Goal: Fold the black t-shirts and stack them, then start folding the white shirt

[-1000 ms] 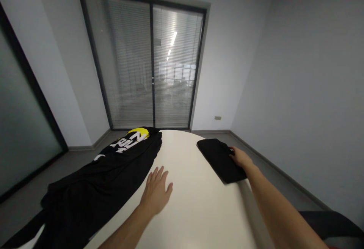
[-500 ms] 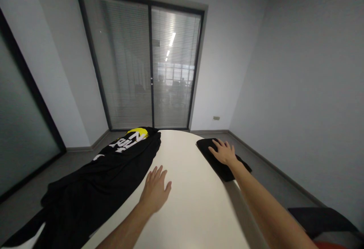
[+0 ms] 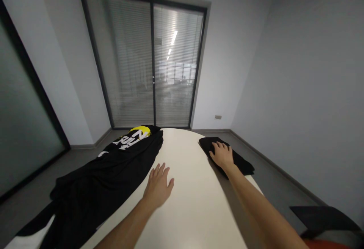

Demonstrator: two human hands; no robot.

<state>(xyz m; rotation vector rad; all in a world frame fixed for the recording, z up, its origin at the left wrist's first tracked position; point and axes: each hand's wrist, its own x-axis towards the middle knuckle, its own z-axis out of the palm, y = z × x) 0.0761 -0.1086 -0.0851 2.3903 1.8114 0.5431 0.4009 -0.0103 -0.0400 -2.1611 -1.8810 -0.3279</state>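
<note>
My right hand (image 3: 223, 155) rests on a folded black garment (image 3: 241, 162) at the table's right edge. Its fingers lie spread and slightly bent on the cloth, gripping nothing that I can see. Palm down, my left hand (image 3: 158, 185) is over the middle of the white table (image 3: 190, 207), fingers apart and holding nothing; whether it touches the surface I cannot tell. To its left, a black garment (image 3: 113, 177) with a yellow and white print (image 3: 139, 132) lies loosely along the table's left side. It hangs past the edge.
A black and orange chair (image 3: 324, 218) stands at the lower right. Beyond the table are a glass door with blinds (image 3: 131, 70) and a wall outlet (image 3: 218, 117). A dark-framed glass panel (image 3: 19, 104) is at the left.
My right hand has slid a little toward me and leftward across the folded garment, its fingers bending slightly. My left hand stays in about the same place. The view has shifted slightly.
</note>
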